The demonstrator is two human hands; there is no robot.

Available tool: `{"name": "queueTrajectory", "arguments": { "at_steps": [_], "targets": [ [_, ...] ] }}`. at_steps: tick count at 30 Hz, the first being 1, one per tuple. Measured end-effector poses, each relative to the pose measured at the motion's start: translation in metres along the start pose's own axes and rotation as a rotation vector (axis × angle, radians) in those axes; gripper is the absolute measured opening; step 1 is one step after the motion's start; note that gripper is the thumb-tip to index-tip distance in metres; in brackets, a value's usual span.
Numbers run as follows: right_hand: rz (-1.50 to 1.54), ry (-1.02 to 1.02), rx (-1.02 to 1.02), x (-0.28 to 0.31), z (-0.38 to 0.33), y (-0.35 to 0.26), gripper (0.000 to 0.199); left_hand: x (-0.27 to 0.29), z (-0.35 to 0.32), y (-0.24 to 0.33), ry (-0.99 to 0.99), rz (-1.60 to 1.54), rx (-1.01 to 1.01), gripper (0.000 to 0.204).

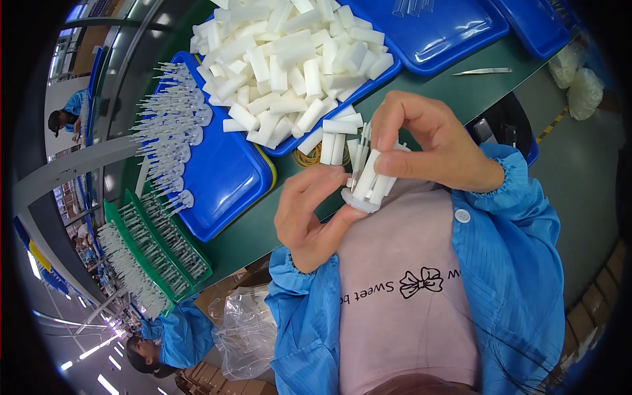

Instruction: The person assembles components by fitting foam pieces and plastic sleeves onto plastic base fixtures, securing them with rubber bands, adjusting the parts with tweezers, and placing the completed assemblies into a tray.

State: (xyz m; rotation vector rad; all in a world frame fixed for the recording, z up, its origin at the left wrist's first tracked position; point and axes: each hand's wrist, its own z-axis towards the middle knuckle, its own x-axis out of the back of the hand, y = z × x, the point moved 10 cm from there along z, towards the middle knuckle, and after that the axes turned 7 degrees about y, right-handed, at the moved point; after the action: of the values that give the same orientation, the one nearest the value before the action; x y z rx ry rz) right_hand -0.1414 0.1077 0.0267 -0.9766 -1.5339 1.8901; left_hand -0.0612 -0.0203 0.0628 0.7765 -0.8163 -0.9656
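Green bench point(428, 89) edge beside hands' white tubes point(368, 181)

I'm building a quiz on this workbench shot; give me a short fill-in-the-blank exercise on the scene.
1. Both hands, left hand and right hand, hold a bunch of ____ plastic tubes.
2. The loose tubes are piled in a ____ tray.
3. The tweezers lie on the ____ table.
4. The racks at the left are ____.

Missing words: white; blue; green; green
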Motion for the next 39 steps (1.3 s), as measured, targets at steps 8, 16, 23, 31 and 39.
{"name": "queueTrajectory", "arguments": {
  "at_steps": [8, 16, 23, 31, 39],
  "targets": [
    [-0.457, 0.092, 0.127, 0.038, 0.011, 0.010, 0.031, 0.021, -0.022, -0.050, 0.141, -0.317, 0.414, 0.032],
    [-0.995, 0.058, 0.260, 0.034, -0.001, 0.030, 0.020, 0.036, -0.027, -0.054, 0.156, -0.242, 0.352, 0.027],
    [-0.274, 0.196, 0.066, 0.049, 0.003, 0.012, 0.013, 0.020, -0.026, -0.042, 0.056, -0.210, 0.317, 0.019],
    [0.059, 0.133, -0.075, 0.035, 0.006, 0.019, 0.020, 0.006, -0.016, -0.019, -0.026, -0.143, 0.136, 0.016],
    [0.222, 0.153, -0.212, 0.037, 0.008, 0.035, 0.037, 0.005, -0.013, -0.010, -0.048, -0.043, 0.088, 0.018]
  ]
}}
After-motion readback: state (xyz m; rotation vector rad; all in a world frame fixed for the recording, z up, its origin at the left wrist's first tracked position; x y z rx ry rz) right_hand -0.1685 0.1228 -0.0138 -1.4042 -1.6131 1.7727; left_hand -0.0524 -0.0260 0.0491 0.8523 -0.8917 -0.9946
